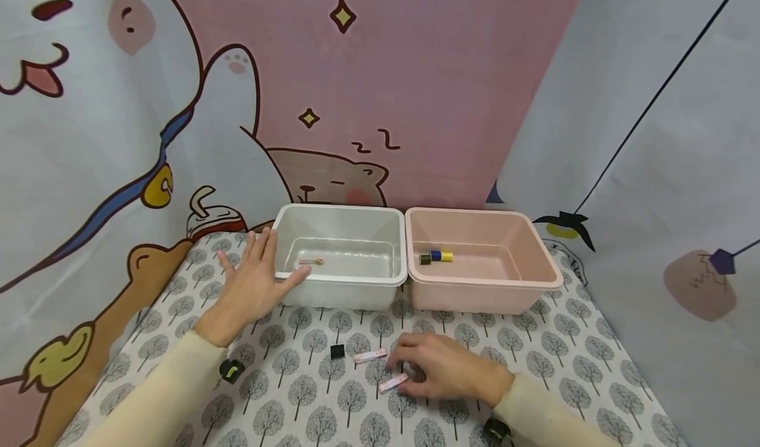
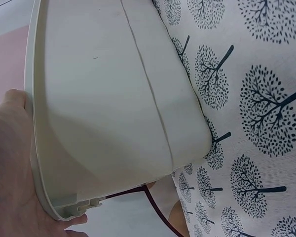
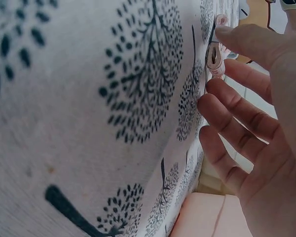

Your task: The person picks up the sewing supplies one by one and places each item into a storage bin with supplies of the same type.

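My left hand (image 1: 252,289) rests at the left front corner of the white bin (image 1: 338,295), thumb over the rim and fingers spread along the side. In the left wrist view that hand (image 2: 12,163) lies against the rim. Low over the cloth, my right hand (image 1: 442,368) has thumb and forefinger apart around the nearer small pink-and-white strip (image 1: 392,384); the thumb appears to touch its end. A similar strip (image 1: 370,356) lies just beyond. In the right wrist view, a looped pink end (image 3: 215,58) shows between thumb and forefinger.
A small black block (image 1: 337,351) lies left of the strips. Inside the white bin is a small pinkish piece (image 1: 311,262). The pink bin (image 1: 475,295) beside it holds a blue-and-yellow piece (image 1: 441,256) and a dark piece (image 1: 425,260). Printed curtains hang behind.
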{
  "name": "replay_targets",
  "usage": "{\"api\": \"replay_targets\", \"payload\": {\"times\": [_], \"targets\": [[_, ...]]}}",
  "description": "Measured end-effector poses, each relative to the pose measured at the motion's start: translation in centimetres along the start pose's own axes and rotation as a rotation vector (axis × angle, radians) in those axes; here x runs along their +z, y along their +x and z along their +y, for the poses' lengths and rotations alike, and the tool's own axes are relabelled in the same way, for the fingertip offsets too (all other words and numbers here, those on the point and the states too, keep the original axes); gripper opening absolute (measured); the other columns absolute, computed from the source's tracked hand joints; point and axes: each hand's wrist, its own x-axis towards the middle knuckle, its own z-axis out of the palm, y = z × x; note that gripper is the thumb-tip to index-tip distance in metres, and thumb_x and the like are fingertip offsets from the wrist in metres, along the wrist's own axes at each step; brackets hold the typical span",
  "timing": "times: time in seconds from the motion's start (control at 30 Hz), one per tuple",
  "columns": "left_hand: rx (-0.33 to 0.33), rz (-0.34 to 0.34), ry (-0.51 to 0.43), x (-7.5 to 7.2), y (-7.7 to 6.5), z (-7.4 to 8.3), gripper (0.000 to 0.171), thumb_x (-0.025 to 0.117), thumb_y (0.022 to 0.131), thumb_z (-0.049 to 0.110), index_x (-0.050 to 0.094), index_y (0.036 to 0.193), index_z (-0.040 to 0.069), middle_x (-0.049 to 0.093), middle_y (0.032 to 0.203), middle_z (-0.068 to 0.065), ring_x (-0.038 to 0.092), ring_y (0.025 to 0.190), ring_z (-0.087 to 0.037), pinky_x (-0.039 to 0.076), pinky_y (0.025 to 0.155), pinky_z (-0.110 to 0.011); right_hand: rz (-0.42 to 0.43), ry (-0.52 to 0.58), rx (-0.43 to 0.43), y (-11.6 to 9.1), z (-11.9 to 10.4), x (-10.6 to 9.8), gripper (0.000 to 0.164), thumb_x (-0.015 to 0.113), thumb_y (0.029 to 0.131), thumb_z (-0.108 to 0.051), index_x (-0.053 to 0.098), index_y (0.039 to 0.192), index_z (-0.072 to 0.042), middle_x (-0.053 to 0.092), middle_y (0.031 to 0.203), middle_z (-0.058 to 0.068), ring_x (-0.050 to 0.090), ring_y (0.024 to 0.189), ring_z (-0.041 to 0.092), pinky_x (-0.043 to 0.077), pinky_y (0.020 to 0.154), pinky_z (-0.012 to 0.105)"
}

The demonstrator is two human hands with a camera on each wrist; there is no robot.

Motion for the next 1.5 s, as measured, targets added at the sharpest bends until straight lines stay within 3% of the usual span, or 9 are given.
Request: {"api": "replay_targets", "payload": {"times": [0.53,0.9,1.17,1.5], "targets": [[0.001,0.020,-0.006,0.2,0.1,0.0,0.124,0.050,0.109,0.087,0.011,0.186,-0.002,0.008,0.194,-0.030,0.003,0.181,-0.058,-0.014,0.125,-0.100,0.013,-0.004,-0.039,0.4,0.2,0.6,0.028,0.090,0.104,-0.035,0.085,0.131,-0.029,0.074,0.117,-0.016,0.059,0.090,-0.010,0.054,0.081,0.011],[0.002,0.020,-0.010,0.2,0.0,0.1,0.123,0.051,0.109,0.086,0.012,0.186,-0.002,0.009,0.194,-0.030,0.003,0.181,-0.058,-0.014,0.126,-0.100,0.091,0.037,-0.184,0.7,1.2,1.0,0.014,0.085,0.108,-0.034,0.087,0.120,-0.027,0.073,0.111,-0.015,0.055,0.086,-0.011,0.051,0.077,0.012],[-0.001,0.020,-0.007,0.2,0.0,0.0,0.124,0.052,0.109,0.086,0.012,0.186,-0.002,0.008,0.195,-0.030,0.003,0.182,-0.058,-0.014,0.126,-0.100,0.047,0.014,-0.124,0.9,0.4,0.7,0.010,0.086,0.108,-0.030,0.086,0.117,-0.030,0.076,0.109,-0.017,0.058,0.086,-0.012,0.049,0.079,0.006],[0.004,0.017,-0.006,0.3,-0.1,0.0,0.124,0.051,0.109,0.087,0.011,0.186,-0.002,0.008,0.195,-0.030,0.003,0.182,-0.057,-0.013,0.125,-0.100,0.025,0.013,-0.079,0.9,0.5,0.7,0.010,0.086,0.107,-0.030,0.085,0.117,-0.028,0.075,0.106,-0.015,0.058,0.084,-0.011,0.049,0.076,0.007]]}}
